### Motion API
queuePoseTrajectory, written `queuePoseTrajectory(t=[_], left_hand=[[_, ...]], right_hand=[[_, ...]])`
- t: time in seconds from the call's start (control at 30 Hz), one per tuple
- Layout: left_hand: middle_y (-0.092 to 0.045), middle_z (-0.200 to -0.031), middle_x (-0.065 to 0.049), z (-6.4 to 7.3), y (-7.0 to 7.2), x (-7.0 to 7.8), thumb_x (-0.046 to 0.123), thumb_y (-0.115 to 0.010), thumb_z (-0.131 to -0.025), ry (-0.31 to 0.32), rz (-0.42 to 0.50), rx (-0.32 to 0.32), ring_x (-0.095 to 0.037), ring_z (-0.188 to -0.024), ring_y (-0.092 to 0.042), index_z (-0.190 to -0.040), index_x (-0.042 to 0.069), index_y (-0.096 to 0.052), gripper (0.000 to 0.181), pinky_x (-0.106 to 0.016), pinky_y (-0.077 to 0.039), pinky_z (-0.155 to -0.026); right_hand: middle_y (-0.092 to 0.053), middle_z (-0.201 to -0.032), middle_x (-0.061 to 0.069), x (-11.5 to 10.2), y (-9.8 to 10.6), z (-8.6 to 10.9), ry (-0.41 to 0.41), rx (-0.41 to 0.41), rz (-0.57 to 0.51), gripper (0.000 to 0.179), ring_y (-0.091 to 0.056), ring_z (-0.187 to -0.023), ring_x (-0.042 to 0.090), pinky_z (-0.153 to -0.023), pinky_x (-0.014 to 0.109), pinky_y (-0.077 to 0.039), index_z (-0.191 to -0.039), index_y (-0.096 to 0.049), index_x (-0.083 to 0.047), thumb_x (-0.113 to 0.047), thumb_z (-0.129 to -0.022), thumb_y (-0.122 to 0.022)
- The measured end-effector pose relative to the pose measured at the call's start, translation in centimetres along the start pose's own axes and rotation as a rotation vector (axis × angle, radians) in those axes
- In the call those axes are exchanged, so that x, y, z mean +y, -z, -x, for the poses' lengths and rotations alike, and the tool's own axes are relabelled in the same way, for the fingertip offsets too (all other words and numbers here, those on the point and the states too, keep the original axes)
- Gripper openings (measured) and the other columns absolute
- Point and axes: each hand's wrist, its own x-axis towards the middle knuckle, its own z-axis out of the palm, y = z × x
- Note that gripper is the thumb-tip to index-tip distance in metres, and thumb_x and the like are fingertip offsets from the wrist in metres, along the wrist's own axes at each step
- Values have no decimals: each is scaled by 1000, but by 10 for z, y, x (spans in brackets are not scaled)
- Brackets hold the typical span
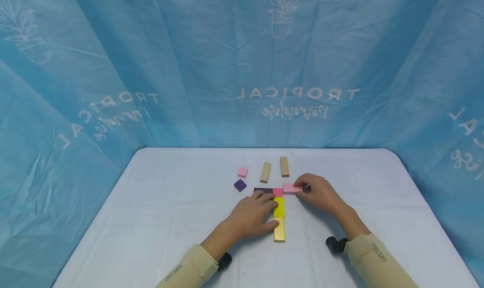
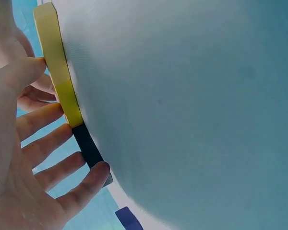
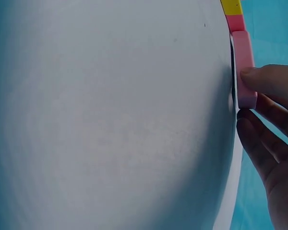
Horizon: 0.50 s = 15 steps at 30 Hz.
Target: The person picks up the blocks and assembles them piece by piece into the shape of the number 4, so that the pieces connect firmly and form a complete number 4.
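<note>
Bordering at twelve o'clock: table (image 1: pixel 170 195) edge, past two wood bars (image 1: pixel 266 172); broad surface toward eight. Centre: red block (image 1: pixel 277 192). Three: pink bar (image 1: pixel 289 189), just beside, pinched by right hand (image 1: pixel 320 193). Six: yellow bar (image 1: pixel 280 209), gold bar (image 1: pixel 280 232), left hand (image 1: pixel 250 216) touching, fingers spread. Nine: black bar (image 1: pixel 266 190). Ten: pink block (image 1: pixel 242 172), purple block (image 1: pixel 240 185).

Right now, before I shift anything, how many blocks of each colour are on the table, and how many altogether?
Pink: 3 (small light square, long pink block, deep pink square)
Yellow: 2 (bright block, pale block)
Wood-coloured: 2 (left plank, right plank)
Purple: 1 (small piece)
Near-black: 1 (dark block)
Total: 9
</note>
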Motion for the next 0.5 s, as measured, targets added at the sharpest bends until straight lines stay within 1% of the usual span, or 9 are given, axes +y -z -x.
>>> queuePoseTrajectory(t=[0.33, 0.5], left_hand=[[-46, -142, 4, 0, 2, 0, 61, -48, -91, 3, 1, -4, -20, -127, -40, -134, 26, -56, 56, -39, -45, -96], [-46, -142, 3, 1, 2, 0, 61, -49, -90, 1, 3, -7, -21, -128, -40, -134, 26, -56, 56, -39, -45, -96]], right_hand=[[-65, -102, -4, -5, 2, 3, 16, -11, 6, 22, -57, -86, 15, -82, 37, -52, -101, -72, -19, -21, -81, -79], [-65, -100, -4, -5, 2, 5, 9, -27, -17, 23, -57, -85, 15, -81, 37, -52, -101, -72, -17, -18, -79, -79]])
